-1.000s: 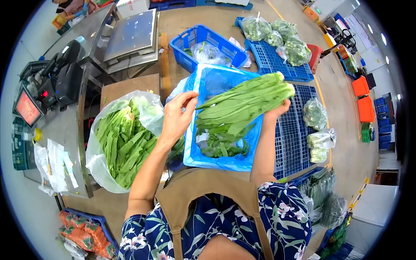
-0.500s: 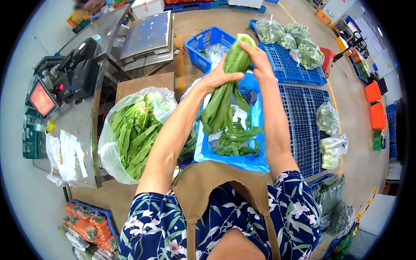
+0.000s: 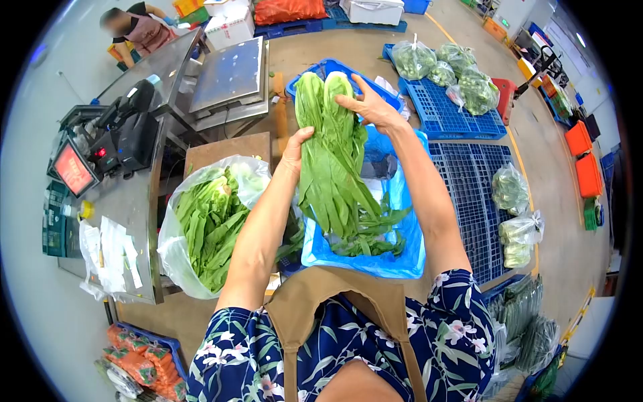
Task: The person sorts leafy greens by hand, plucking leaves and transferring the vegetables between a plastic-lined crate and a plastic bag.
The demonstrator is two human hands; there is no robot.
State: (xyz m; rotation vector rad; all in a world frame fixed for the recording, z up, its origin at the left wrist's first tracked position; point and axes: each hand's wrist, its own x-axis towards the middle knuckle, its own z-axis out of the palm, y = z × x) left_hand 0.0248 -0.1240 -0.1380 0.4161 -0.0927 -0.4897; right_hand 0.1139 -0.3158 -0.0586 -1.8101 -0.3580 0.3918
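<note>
Two heads of long-leaved lettuce (image 3: 335,154) hang side by side above the blue-lined crate (image 3: 311,249), pale stem ends up and leaves trailing down. My left hand (image 3: 295,147) is closed around the left side, its thumb on the leaves and its other fingers hidden behind. At the upper right, my right hand (image 3: 372,107) has its thumb on the right head near the stem, with the index finger spread beside it. Loose leaves (image 3: 368,242) lie in the crate. A clear plastic bag (image 3: 173,251) full of similar lettuce (image 3: 211,234) stands left of my left forearm.
A steel table (image 3: 134,201) with a screen and scale unit (image 3: 74,167) stands left. Ahead are a platform scale (image 3: 226,70) and another blue crate (image 3: 328,65). Blue pallets (image 3: 472,194) with bagged vegetables (image 3: 511,187) lie right. Another person (image 3: 144,33) works far left.
My left hand has moved left and down, and my right hand has shifted slightly. The bunch, formerly bundled and tilted, now shows as two heads side by side facing me.
</note>
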